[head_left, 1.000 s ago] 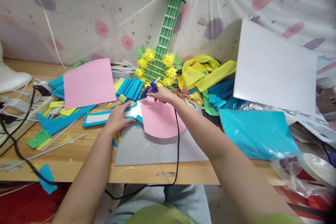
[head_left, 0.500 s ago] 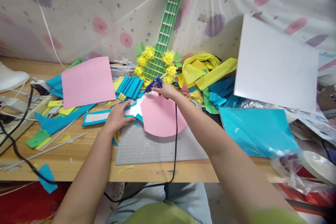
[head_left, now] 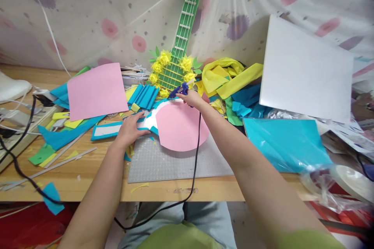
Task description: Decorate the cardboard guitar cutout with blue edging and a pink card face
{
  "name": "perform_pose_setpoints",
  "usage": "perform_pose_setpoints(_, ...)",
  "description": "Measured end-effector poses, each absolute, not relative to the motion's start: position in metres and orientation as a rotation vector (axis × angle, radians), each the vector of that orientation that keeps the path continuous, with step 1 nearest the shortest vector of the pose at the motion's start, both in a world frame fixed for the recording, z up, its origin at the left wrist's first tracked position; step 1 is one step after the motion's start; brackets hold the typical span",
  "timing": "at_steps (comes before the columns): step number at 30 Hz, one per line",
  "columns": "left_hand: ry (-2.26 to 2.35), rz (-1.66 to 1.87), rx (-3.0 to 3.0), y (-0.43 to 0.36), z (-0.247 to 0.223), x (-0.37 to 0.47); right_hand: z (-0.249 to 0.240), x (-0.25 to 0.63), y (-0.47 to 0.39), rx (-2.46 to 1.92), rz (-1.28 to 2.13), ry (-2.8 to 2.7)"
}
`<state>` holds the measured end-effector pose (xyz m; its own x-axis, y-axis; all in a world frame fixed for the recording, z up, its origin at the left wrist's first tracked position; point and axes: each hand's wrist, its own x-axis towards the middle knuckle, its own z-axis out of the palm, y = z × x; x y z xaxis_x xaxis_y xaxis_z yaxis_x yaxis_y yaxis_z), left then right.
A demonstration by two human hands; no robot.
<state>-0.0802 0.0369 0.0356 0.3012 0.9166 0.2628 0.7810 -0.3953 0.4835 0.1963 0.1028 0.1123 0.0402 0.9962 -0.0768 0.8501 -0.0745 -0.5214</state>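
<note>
A flat paper-and-board guitar lies sideways, with a pink body sheet (head_left: 182,126), white board around its upper edge and a blue-edged neck (head_left: 106,130) pointing left. My left hand (head_left: 130,127) grips the neck near the body, thumb on the near side and fingers on the far side. In my right hand (head_left: 191,98) is a blue glue gun (head_left: 179,90), its nozzle over the body's far white edge. A black cord (head_left: 197,151) hangs from the gun across the pink sheet. Part of the guitar's right side is hidden by my right forearm.
A grey cutting mat (head_left: 175,167) lies under the guitar. Behind it leans a green guitar (head_left: 182,27) with yellow paper flowers. Around are a pink sheet (head_left: 97,92), folded blue crepe paper (head_left: 144,97), yellow paper (head_left: 224,74), a white board (head_left: 306,74) and a power strip (head_left: 35,124).
My right hand has moved the glue gun a little right and up along the body's far edge. My left hand keeps its hold on the neck.
</note>
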Motion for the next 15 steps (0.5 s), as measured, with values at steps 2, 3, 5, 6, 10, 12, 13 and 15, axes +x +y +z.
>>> perform_pose_setpoints(2,1.545,0.738,2.312,0.037,0.036,-0.080,0.111,0.201,0.104,-2.005,0.584,-1.860)
perform_pose_setpoints(3,1.545,0.738,2.315,0.037,0.036,-0.080,0.111,0.203,0.104,-2.012,0.568,-1.855)
perform_pose_setpoints(5,1.545,0.744,2.323,0.037,0.035,-0.080,0.111,0.208,0.104,-2.026,0.537,-1.842)
perform_pose_setpoints(6,1.543,0.746,2.327,0.038,0.035,-0.080,0.110,0.210,0.104,-2.038,0.520,-1.831)
perform_pose_setpoints(10,1.539,0.755,2.331,0.038,0.033,-0.081,0.109,0.222,0.105,-2.080,0.447,-1.790)
perform_pose_setpoints(12,1.539,0.763,2.333,0.039,0.031,-0.082,0.108,0.229,0.104,-2.090,0.410,-1.777)
perform_pose_setpoints(13,1.537,0.768,2.334,0.039,0.030,-0.082,0.108,0.232,0.103,-2.094,0.393,-1.772)
perform_pose_setpoints(15,1.530,0.776,2.332,0.040,0.029,-0.083,0.108,0.238,0.100,-2.101,0.373,-1.759)
